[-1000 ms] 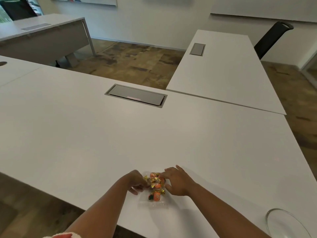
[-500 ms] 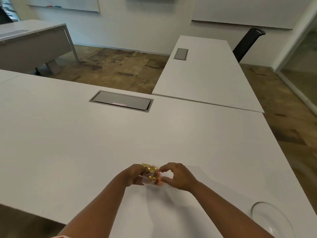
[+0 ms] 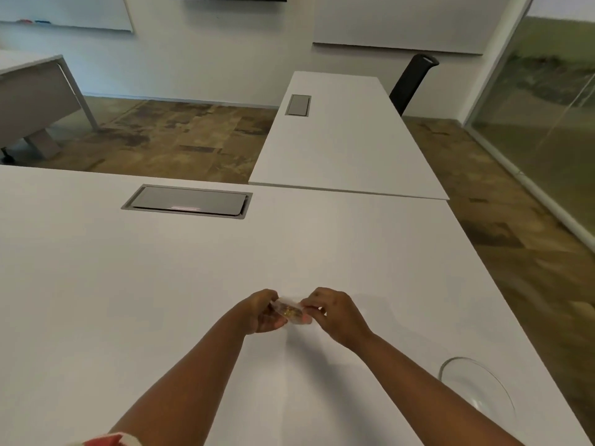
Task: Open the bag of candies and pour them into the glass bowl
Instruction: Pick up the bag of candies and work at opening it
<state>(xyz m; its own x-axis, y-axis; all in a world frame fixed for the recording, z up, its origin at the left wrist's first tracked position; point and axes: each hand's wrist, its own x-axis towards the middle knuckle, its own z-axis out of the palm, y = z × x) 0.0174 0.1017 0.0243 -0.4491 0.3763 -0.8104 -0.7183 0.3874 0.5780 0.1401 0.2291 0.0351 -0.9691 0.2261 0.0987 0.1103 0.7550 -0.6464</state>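
- Item: bag of candies (image 3: 290,312), small, clear plastic, with gold-wrapped pieces showing through; held up off the surface (image 3: 161,284) between both hands, near the middle of the front edge.
- Left hand (image 3: 262,312): fingers closed on the bag's left end, pinching the film.
- Right hand (image 3: 333,312): fingers closed on the bag's right end, thumb and forefinger pinched at the top edge.
- Condition of bag: whether it is open cannot be told; it appears sealed, with the contents bunched in the middle.
- Glass bowl (image 3: 476,386): on the surface at lower right, well apart from the bag, partly cut off by the frame edge; no candies seen in it.
- Step judged in hand: pulling the film apart to open the bag. Pouring not yet done.
- Risk, sudden tear: thin film may give way all at once under an outward pull, scattering candies over the surface, since the bag is not above the bowl.
- Risk, slipped grip: smooth plastic pinched only at the ends may slide out of one hand and drop.
- Risk, the bowl: it stands close to the surface's right edge, so a careless reach might nudge it.
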